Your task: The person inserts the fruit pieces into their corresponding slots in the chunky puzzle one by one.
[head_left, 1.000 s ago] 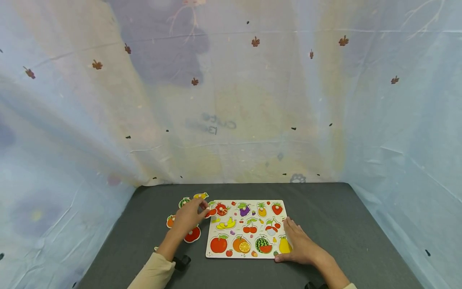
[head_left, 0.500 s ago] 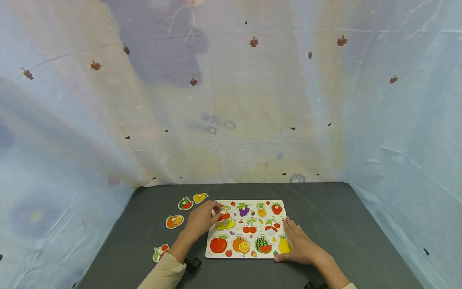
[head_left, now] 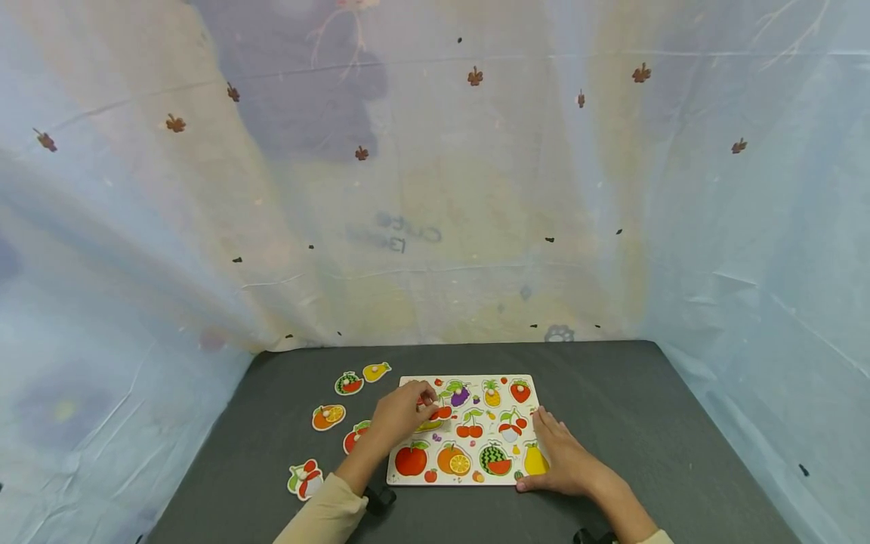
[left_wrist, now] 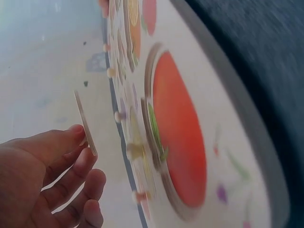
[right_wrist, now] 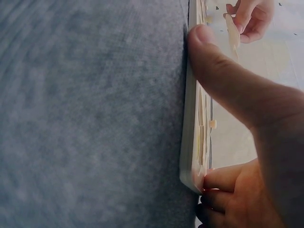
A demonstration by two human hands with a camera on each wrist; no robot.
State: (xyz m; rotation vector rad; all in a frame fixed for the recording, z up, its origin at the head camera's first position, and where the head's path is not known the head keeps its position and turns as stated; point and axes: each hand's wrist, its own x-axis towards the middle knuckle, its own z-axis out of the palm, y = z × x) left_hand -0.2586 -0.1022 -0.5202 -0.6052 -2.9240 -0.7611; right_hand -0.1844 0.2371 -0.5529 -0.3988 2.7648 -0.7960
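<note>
A cherry puzzle piece (head_left: 443, 412) is pinched between the thumb and fingers of my left hand (head_left: 401, 414). In the left wrist view the piece (left_wrist: 86, 124) shows edge-on, raised off the board. Below it lies the white fruit puzzle board (head_left: 455, 480), whose banana and pomegranate pictures are partly hidden by the hand. My right hand (head_left: 567, 462) rests at the board's near right corner, fingers straight along the right side. Its thumb (right_wrist: 223, 71) presses on the near edge in the right wrist view. Grapes (head_left: 459, 394), pineapple (head_left: 492, 394) and strawberry (head_left: 520, 391) pieces sit in the top row.
Left of the board lie loose pieces: a pear (head_left: 377, 372), a watermelon (head_left: 350, 384), an orange (head_left: 329, 417), a red fruit (head_left: 353, 440) partly behind the forearm, and a red, green and white one (head_left: 305, 480). A patterned curtain (head_left: 435, 189) surrounds the dark table (head_left: 612, 393).
My left hand has carried the cherry piece rightward from the board's left edge to over its upper left part. The right hand stays at the corner.
</note>
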